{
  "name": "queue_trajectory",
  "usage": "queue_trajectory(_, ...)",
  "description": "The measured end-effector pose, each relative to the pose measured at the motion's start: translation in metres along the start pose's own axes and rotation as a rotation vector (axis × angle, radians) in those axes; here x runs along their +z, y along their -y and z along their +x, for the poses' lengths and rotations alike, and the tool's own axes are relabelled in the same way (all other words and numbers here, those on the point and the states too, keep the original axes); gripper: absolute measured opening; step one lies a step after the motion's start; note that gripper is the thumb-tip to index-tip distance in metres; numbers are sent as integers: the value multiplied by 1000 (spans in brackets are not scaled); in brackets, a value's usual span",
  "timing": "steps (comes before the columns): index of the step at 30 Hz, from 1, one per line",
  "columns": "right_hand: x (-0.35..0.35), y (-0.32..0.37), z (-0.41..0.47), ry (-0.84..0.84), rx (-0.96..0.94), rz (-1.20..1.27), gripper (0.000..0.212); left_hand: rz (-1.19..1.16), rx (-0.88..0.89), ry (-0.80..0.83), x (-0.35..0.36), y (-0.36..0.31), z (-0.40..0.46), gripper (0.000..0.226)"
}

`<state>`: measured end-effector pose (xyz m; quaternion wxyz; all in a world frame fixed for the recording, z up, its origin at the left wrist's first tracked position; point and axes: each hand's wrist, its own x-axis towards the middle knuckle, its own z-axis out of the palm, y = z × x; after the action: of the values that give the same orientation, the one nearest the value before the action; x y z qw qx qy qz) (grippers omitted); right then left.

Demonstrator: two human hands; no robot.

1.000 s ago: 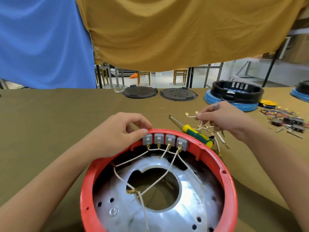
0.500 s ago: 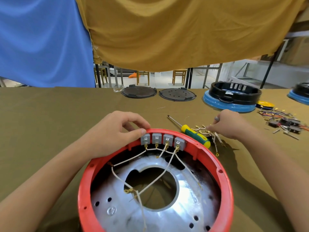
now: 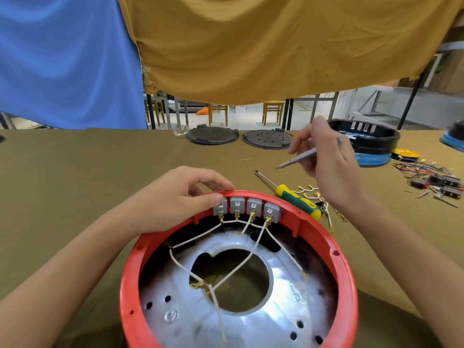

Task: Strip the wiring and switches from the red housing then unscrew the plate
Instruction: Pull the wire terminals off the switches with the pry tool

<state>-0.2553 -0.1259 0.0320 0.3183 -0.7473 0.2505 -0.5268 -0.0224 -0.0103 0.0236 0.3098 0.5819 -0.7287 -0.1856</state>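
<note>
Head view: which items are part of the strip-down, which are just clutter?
In the job:
- red housing
- four grey switches
- white wiring
- metal plate
- thin tool in right hand
- left hand, steadying the rim

Lying about:
- green-yellow screwdriver
- two dark discs
- black-and-blue housing
- loose wires and parts

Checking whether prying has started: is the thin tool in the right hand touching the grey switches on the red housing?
Apart. The head view shows the thin tool in the right hand raised over the table, well clear of the grey switches.

Hands (image 3: 175, 197) on red housing (image 3: 336, 252) (wired)
</note>
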Motion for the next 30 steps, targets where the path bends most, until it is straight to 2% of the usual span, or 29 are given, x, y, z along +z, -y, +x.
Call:
queue_trajectory(2, 3, 7, -2, 49, 65, 153, 62, 5, -10, -7, -1, 0, 0, 22)
queue_trajectory(4, 6, 9, -5, 144, 77, 181, 52, 18, -22, -15, -1, 1, 0, 21)
queue_trajectory(7, 8, 11, -9, 262, 36, 150, 33, 43, -36, -31, -3, 1, 0, 19)
queue_trajectory(13, 13, 14, -13, 356, -55, -52, 42, 124, -27, -37, -2, 2, -3, 20)
queue_trajectory(17, 15, 14, -16, 381, -87, -135, 43, 137, -4, 20, 1, 0, -3, 32)
queue_trajectory(20, 17, 15, -16, 372, -112, -153, 41, 119, -10, 60, 2, -3, -3, 31)
queue_trajectory(30, 20, 14, -15, 444, -135, -171, 36, 155, 12, 7, 3, -8, -5, 28)
